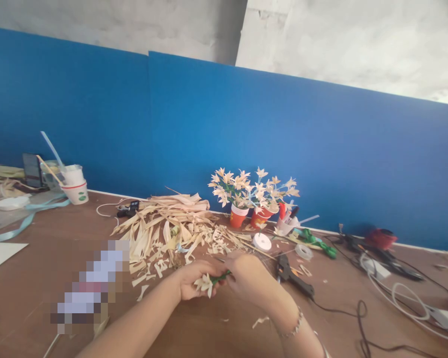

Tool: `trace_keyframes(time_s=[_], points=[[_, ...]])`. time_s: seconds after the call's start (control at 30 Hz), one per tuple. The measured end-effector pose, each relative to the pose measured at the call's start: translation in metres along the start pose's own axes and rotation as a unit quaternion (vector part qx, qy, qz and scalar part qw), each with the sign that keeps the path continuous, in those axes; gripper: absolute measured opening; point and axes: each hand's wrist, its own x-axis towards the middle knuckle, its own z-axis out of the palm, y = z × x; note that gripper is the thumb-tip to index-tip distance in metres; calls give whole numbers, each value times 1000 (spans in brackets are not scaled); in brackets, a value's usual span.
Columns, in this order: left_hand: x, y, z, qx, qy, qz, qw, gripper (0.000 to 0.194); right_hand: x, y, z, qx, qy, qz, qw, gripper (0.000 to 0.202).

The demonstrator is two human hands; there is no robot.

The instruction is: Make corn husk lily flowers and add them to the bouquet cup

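In the head view, my left hand (196, 278) is closed around the green stem of a cream-coloured handmade flower (204, 284), whose petals point towards me. My right hand (244, 276), with a bracelet on its wrist, meets the left one at the stem's other end. Its fingers are bent together around the green part, though the hand's back hides most of the grip. Just beyond both hands lie dried husk strips (175, 223) and small cut scraps. A black hot glue gun (293, 278) rests right of my right hand.
Red paper cups (239, 217) with finished flowers stand by the blue partition (224, 129). A white tape roll (262, 241), a clear tape roll (303, 251) and green ribbon (317, 242) lie nearby. Cables (362, 318) and a power strip spread at right. White cups (75, 186) stand at left.
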Motion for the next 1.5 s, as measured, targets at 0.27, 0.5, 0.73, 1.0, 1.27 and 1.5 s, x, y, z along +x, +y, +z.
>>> trace_keyframes(time_s=[0.27, 0.5, 0.73, 1.0, 1.27, 1.5], points=[[-6, 12, -3, -126, -91, 71, 985, 33, -2, 12, -7, 159, 147, 12, 976, 22], [-10, 4, 19, -28, -15, 292, 956, 29, 7, 8, -6, 400, 239, 137, 874, 19], [-10, 16, 60, -41, 53, 363, 929, 27, 15, 11, -3, 548, 267, 177, 773, 23], [-11, 33, 92, -54, 37, 366, 928, 24, 8, 5, -19, 659, 317, 149, 666, 21], [-20, 35, 103, -71, -76, 280, 954, 23, 2, 9, -29, 742, 317, 107, 581, 22], [-13, 39, 95, 29, -69, 281, 957, 19, 7, 18, -23, 804, 261, 105, 525, 20]])
